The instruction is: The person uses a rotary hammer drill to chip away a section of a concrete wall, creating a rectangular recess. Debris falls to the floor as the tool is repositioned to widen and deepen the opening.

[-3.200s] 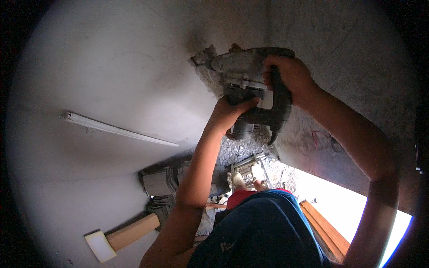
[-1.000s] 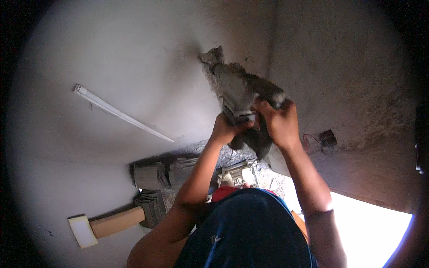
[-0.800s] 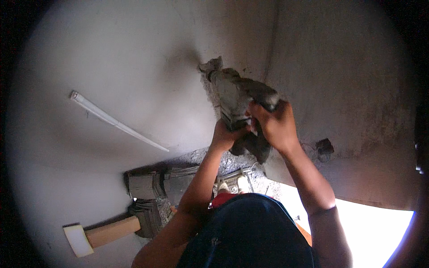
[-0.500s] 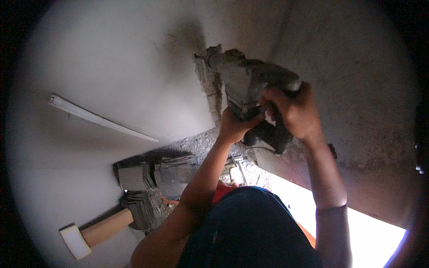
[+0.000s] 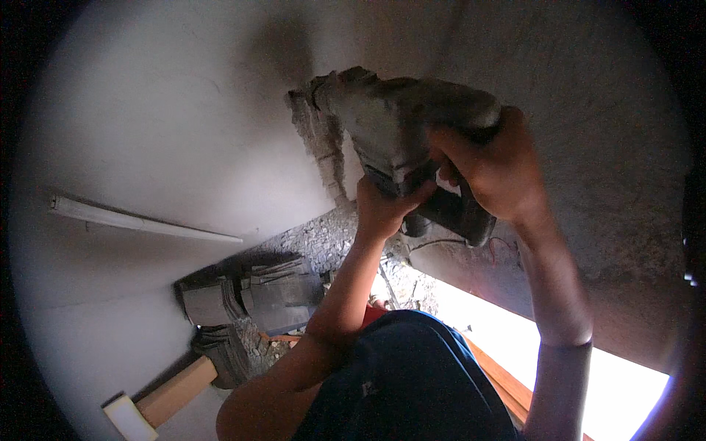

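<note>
At your far left, a white tube [image 5: 143, 222] runs slantwise along the pale wall [image 5: 169, 125]. Below it, near the lower edge, a white panel [image 5: 131, 420] sits at the end of a wooden block [image 5: 176, 391]. Just right of the block, grey tiles [image 5: 278, 298] lie in stacks beside rubble [image 5: 312, 241]. Above them, a rough groove [image 5: 318, 143] is cut in the pale wall. Your drill [image 5: 390, 125] is at upper middle, its nose at the top of the groove; you cannot tell whether its tip touches. Your left hand [image 5: 384, 207] grips the drill from below, thumb across its near side. Under your arms is your dark blue shirt [image 5: 408, 382]. Your right hand [image 5: 506, 173] is curled around the drill's rear handle. Below that arm, an orange plank [image 5: 504, 375] lies beside a bright gap [image 5: 504, 334]. A thin red wire [image 5: 507, 246] shows against the darker wall [image 5: 610, 184] at right.
</note>
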The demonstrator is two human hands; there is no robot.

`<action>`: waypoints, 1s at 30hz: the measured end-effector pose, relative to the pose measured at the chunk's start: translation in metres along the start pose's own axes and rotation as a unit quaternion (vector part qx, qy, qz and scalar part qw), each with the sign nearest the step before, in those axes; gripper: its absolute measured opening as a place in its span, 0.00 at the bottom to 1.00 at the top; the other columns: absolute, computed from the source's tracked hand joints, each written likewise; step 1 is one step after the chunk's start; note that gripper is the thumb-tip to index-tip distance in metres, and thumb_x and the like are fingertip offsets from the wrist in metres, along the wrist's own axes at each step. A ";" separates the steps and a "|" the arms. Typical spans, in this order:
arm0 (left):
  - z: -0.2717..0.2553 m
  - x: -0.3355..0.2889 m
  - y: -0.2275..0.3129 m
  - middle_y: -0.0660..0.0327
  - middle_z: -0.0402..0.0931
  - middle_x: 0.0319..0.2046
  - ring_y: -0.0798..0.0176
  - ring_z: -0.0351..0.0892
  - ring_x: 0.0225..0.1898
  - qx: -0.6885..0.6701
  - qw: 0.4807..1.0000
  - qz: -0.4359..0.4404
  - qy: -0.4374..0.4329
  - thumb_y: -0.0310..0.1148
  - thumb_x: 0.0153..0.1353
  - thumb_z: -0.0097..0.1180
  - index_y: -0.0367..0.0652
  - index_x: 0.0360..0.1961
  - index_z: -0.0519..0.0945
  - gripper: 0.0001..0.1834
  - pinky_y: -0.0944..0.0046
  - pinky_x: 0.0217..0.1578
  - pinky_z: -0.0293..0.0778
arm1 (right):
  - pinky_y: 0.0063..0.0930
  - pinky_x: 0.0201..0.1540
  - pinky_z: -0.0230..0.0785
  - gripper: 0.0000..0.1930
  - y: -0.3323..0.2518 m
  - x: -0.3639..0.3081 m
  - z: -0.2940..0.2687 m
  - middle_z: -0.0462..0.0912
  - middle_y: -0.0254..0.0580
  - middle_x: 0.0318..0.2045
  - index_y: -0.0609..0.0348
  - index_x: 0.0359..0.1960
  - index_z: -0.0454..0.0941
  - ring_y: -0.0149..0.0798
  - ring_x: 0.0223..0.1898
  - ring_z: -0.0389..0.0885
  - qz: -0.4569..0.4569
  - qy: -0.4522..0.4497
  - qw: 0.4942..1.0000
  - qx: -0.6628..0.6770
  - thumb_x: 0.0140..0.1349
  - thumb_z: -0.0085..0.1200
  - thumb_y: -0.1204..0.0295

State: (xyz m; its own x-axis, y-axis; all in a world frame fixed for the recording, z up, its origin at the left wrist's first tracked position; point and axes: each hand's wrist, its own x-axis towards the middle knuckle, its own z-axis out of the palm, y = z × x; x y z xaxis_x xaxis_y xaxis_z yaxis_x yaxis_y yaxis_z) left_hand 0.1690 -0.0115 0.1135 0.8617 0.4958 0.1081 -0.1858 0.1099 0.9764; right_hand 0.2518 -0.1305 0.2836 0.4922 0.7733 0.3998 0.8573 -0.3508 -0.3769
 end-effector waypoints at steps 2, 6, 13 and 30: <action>0.002 0.004 0.000 0.51 0.83 0.55 0.56 0.82 0.57 0.016 0.999 -0.028 -0.008 0.41 0.49 0.82 0.31 0.58 0.79 0.39 0.56 0.59 0.75 | 0.32 0.29 0.82 0.17 0.004 0.000 -0.005 0.85 0.35 0.29 0.51 0.47 0.82 0.37 0.29 0.89 0.031 -0.059 0.997 -0.027 0.56 0.67 0.64; 0.002 -0.002 -0.008 0.49 0.86 0.48 0.57 0.86 0.51 0.006 0.999 0.043 0.028 0.40 0.49 0.81 0.29 0.50 0.83 0.33 0.58 0.53 0.80 | 0.33 0.30 0.83 0.19 0.001 -0.012 0.007 0.84 0.38 0.29 0.50 0.48 0.83 0.39 0.30 0.89 -0.066 0.013 0.993 -0.100 0.54 0.69 0.62; -0.006 -0.005 -0.006 0.50 0.84 0.52 0.58 0.84 0.53 -0.054 0.997 0.045 0.012 0.38 0.49 0.82 0.28 0.55 0.80 0.37 0.57 0.54 0.78 | 0.38 0.30 0.82 0.16 -0.020 -0.005 0.008 0.84 0.42 0.26 0.52 0.47 0.84 0.41 0.28 0.88 -0.031 -0.032 0.993 -0.110 0.56 0.68 0.65; -0.011 0.006 -0.011 0.50 0.81 0.56 0.55 0.80 0.58 -0.183 0.981 0.053 0.032 0.36 0.53 0.78 0.28 0.58 0.79 0.35 0.55 0.62 0.72 | 0.36 0.32 0.85 0.05 -0.068 0.032 0.000 0.84 0.40 0.22 0.47 0.37 0.84 0.37 0.28 0.90 -0.017 -0.086 0.962 -0.260 0.62 0.61 0.66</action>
State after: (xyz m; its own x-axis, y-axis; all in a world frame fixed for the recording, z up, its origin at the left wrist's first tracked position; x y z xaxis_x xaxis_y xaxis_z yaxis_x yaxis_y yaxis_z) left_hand 0.1712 -0.0002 0.1016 0.7991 0.5732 0.1812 -0.4395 0.3513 0.8267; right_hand 0.2098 -0.0817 0.3222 0.4694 0.8488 0.2433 0.8537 -0.5067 0.1207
